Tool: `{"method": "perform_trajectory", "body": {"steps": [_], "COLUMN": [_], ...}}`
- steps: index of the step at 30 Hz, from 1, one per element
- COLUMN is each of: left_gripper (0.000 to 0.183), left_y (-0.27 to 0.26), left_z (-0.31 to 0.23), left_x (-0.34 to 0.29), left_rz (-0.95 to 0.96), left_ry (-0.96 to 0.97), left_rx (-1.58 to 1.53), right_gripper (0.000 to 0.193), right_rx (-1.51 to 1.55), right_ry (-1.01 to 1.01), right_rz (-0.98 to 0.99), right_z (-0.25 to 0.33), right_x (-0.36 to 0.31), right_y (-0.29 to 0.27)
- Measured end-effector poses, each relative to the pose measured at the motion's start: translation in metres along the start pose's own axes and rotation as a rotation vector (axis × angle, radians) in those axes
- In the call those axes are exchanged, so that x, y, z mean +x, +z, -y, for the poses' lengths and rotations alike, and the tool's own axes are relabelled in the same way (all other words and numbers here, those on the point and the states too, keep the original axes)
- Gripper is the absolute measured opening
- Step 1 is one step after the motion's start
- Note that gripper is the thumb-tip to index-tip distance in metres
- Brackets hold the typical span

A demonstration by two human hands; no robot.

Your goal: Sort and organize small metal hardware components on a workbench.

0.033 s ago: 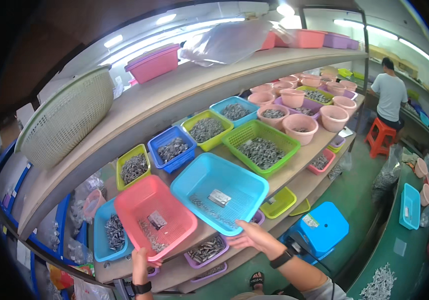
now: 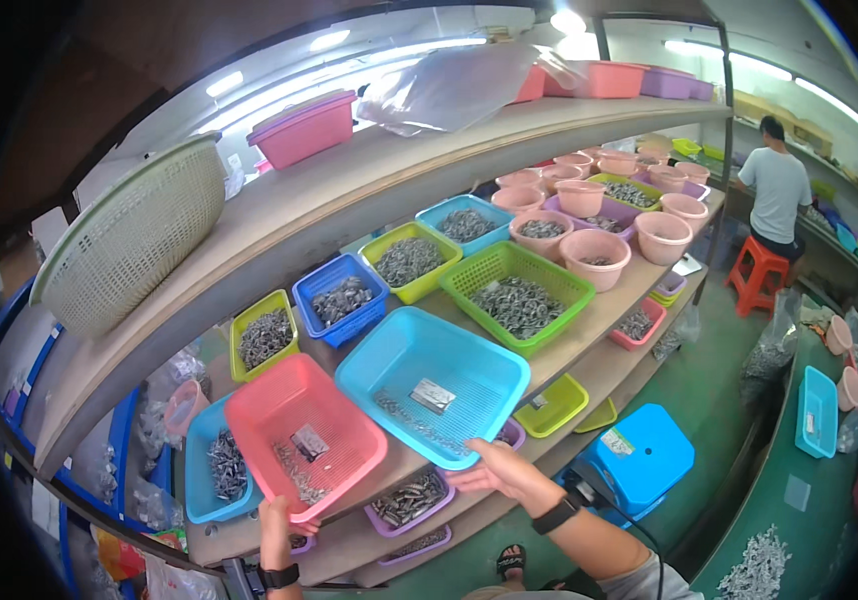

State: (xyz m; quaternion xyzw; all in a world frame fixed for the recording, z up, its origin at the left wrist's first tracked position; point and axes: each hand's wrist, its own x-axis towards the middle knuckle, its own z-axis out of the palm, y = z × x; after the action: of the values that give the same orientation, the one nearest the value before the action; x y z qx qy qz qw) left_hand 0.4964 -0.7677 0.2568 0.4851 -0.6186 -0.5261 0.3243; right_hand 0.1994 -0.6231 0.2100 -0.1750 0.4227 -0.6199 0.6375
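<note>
My left hand (image 2: pixel 279 528) grips the near rim of a pink basket (image 2: pixel 279 400), its fingers curled at the lower corner. In the basket lie a white-and-dark label (image 2: pixel 310 441) and a few small metal pieces. To its right, a light-blue basket (image 2: pixel 379 360) tilts toward me. My right hand (image 2: pixel 497 471) holds its near corner, thumb on the rim and fingers beneath. Inside are another label (image 2: pixel 433 396) and a thin scatter of small metal pieces. The two baskets sit side by side at the shelf's front edge.
Behind stand a green basket (image 2: pixel 571 310), yellow-green, blue and pink containers of metal parts. A wooden upper shelf (image 2: pixel 369 165) runs overhead. Below are purple trays (image 2: pixel 409 500) and a blue box (image 2: pixel 642 450) on the floor. A seated person (image 2: pixel 777 190) is at the far right.
Both hands and the two baskets appear slightly further left, and the whole view has shifted a little the same way. The grips look unchanged.
</note>
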Motion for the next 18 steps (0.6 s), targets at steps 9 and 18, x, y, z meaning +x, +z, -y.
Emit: {"method": "perform_trajectory", "body": {"steps": [9, 18], "left_gripper": [0.036, 0.033], "left_y": [-0.008, -0.004], "left_z": [0.009, 0.014], "left_x": [0.008, -0.002], "left_rz": [0.126, -0.266], "left_ry": [-0.115, -0.057], "left_rx": [-0.059, 0.073], "right_gripper": [0.043, 0.034], "right_rx": [0.11, -0.302], "right_ry": [-0.102, -0.056], "right_rz": [0.037, 0.125], "right_z": [0.021, -0.004], "right_x": [0.022, -0.052], "right_y": [0.029, -0.028]}}
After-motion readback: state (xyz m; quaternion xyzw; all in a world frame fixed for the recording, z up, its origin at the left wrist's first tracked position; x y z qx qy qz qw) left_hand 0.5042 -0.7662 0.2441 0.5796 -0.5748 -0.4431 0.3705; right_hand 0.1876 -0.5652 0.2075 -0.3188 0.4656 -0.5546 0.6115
